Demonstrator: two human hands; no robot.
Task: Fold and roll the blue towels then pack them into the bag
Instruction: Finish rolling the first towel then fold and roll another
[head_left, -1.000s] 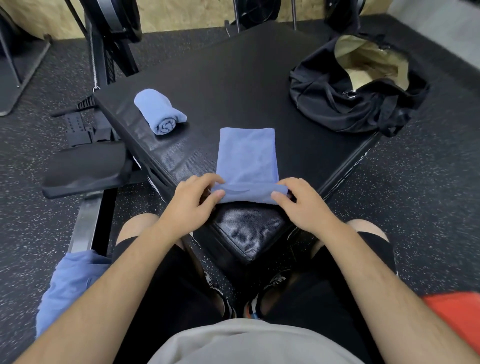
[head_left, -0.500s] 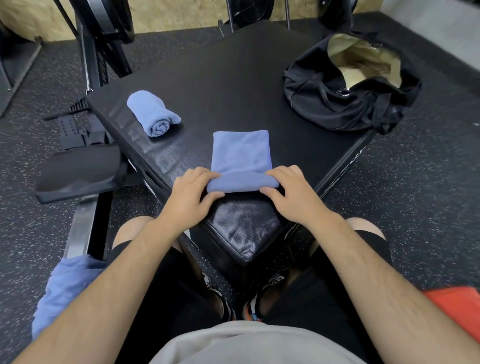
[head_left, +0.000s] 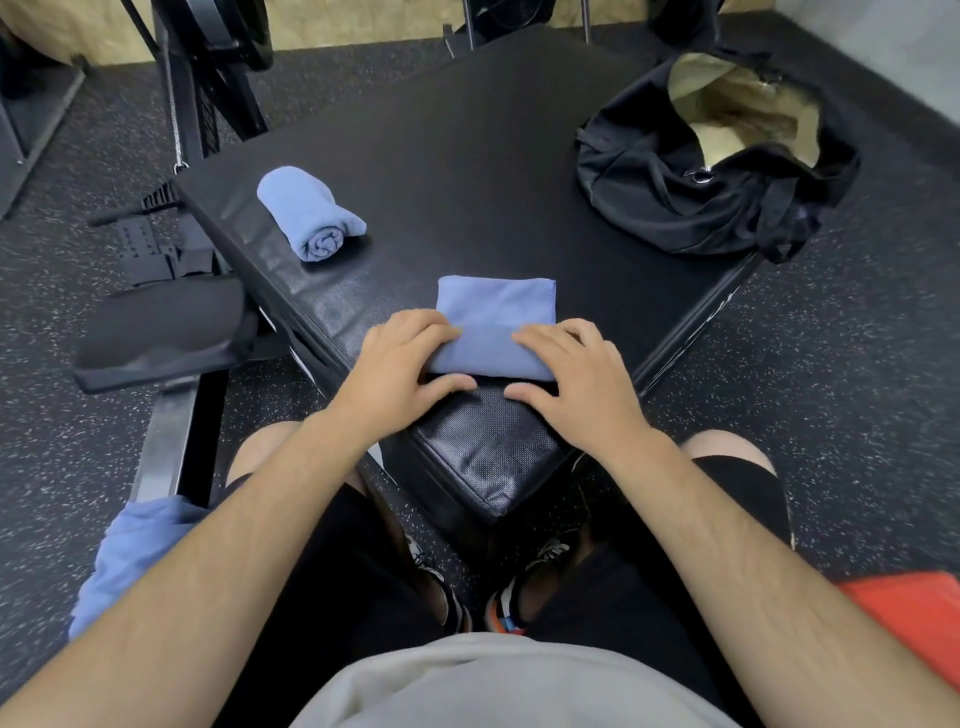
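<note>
Your left hand (head_left: 400, 364) and your right hand (head_left: 576, 371) both lie palm-down on the near end of a folded blue towel (head_left: 493, 322), which sits at about 6 o'clock on the black padded desk (head_left: 467, 156), close to the corner that points toward you. The near part of that towel is wound into a roll; your fingers (head_left: 431, 330) are spread flat over the top of the roll at each end while both thumbs rest on the desk just behind it, so neither hand is closed around the cloth, they only press on it. The unrolled part of the towel lies flat beyond your fingertips, toward 12 o'clock. A second blue towel, already rolled (head_left: 311, 218), rests at about 10 o'clock on the desk, well apart from your hands, with its spiral end turned toward you. The black bag (head_left: 701, 176) sits at about 2 o'clock on the far right part of the desk, its mouth open and its tan lining showing, with part of it hanging past the desk edge. Down by your left knee, at about 8 o'clock, a loose heap of blue cloth (head_left: 130, 551) lies low beside the black seat pad (head_left: 161, 332) of the gym machine. An orange object (head_left: 919, 613) shows at the right edge near 4 o'clock.
</note>
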